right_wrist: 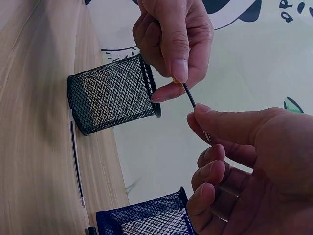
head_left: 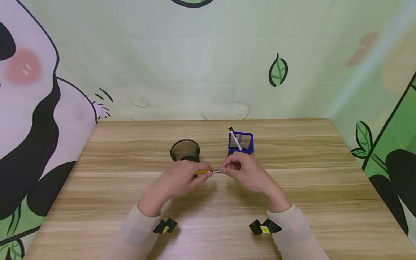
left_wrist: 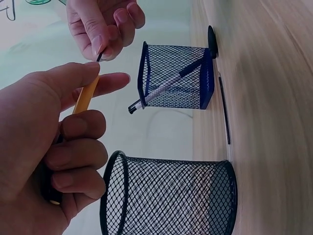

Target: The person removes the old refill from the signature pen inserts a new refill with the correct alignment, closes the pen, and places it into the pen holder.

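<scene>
My left hand [head_left: 185,177] grips what looks like a small screwdriver by its yellow and black handle [left_wrist: 85,97], thumb lying along it. The thin dark shaft [right_wrist: 189,96] points right. My right hand [head_left: 248,171] pinches the shaft's far end between thumb and forefinger, its other fingers loosely curled. A light, shiny tip [right_wrist: 208,136] shows past the pinch in the right wrist view. Just beyond the left hand stands a round black mesh cup [head_left: 185,150]. Past the right hand is a blue square mesh holder [head_left: 241,142], with a white and black pen [head_left: 235,138] leaning in it.
A thin black stick [left_wrist: 225,107] with a clear end lies on the wooden table [head_left: 208,231] by the two holders. A dark oval object [left_wrist: 212,41] sits beside the blue holder. A printed cloth wall [head_left: 195,72] rises behind the table's back edge.
</scene>
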{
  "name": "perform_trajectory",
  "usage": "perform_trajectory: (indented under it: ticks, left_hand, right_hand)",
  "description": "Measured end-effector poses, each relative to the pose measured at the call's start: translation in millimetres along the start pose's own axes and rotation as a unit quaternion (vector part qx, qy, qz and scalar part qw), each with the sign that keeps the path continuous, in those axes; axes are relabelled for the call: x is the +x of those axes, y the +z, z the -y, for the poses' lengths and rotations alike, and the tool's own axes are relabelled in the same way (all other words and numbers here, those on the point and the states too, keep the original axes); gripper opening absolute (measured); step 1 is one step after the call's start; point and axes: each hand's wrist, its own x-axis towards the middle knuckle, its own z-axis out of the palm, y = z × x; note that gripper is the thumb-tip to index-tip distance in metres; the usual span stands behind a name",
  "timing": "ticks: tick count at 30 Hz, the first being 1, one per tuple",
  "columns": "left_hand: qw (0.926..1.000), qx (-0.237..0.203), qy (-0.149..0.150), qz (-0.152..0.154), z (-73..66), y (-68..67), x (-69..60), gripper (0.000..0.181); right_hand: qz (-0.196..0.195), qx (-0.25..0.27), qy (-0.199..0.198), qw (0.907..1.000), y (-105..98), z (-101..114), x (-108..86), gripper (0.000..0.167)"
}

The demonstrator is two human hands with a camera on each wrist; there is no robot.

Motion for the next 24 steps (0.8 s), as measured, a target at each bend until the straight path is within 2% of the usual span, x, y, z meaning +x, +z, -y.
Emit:
perform_trajectory:
  ticks: [12,24]
  left_hand:
    - [0.9997,0.004,0.021,-0.014,-0.5,2.9,0.6,0.021]
    - [0.9997,-0.004,0.019,-0.012,2.3,4.9,-1.2,0.02]
  right_hand:
    - [0.015,0.0,-0.003,0.9999,0.0,-1.1,-1.8,0.008]
    - [0.024,0.015,-0.003,0.9996,-2.5,-3.7,-3.9,0.005]
